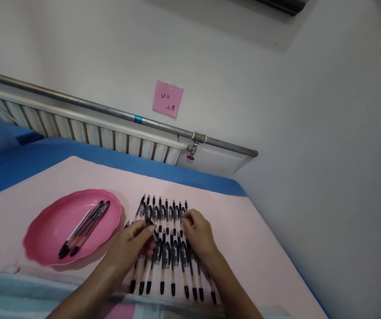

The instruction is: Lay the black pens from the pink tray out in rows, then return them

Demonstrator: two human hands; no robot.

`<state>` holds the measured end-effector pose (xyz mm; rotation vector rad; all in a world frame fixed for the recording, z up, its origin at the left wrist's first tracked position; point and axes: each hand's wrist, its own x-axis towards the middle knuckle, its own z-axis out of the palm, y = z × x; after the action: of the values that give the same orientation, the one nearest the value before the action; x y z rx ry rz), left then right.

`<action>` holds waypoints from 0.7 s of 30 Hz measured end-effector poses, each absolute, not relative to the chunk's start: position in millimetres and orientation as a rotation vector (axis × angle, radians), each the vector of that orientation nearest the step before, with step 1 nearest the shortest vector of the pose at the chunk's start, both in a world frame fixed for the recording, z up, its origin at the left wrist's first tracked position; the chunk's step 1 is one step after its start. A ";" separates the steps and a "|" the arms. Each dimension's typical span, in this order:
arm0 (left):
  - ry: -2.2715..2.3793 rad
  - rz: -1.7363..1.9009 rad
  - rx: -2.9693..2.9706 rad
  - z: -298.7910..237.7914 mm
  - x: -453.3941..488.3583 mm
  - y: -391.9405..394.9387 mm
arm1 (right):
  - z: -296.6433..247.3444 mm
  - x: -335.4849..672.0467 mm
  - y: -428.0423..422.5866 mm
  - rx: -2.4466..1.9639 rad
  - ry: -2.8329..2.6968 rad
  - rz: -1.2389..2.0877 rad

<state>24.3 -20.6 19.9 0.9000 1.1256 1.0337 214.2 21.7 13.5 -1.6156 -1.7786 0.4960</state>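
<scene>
Several black-capped pens (pixel 165 212) lie side by side in two rows on a pink sheet (pixel 263 257). My left hand (pixel 130 246) is closed in a pinch on one black pen (pixel 150 223) at the left end of the rows. My right hand (pixel 198 235) rests on the pens at the right side, fingers curled down onto them; what it grips, if anything, is hidden. A pink oval dish (pixel 54 235) to the left holds a few more pens (pixel 84 228).
The pink sheet lies over a blue cover (pixel 77 153). Behind it a white radiator (pixel 87 133) and a metal pipe (pixel 117 113) run along the wall, which bears a pink sticky note (pixel 167 98). A striped cloth (pixel 17 294) lies at the near edge.
</scene>
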 end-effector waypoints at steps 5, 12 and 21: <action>1.153 0.971 0.928 26.9 25.7 -23.0 | 0.8 240.6 40.4 -1.889 -1.863 0.336; 1.134 0.986 0.911 26.1 26.5 -24.4 | 1.2 240.3 42.8 -2.036 -1.813 0.354; 0.919 1.135 0.434 30.9 6.4 -12.6 | 33.4 227.5 22.9 -1.636 -1.348 1.052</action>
<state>6.4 -12.6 30.9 0.4336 0.9187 1.1347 227.5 22.9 33.4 -1.6364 -1.3483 1.0522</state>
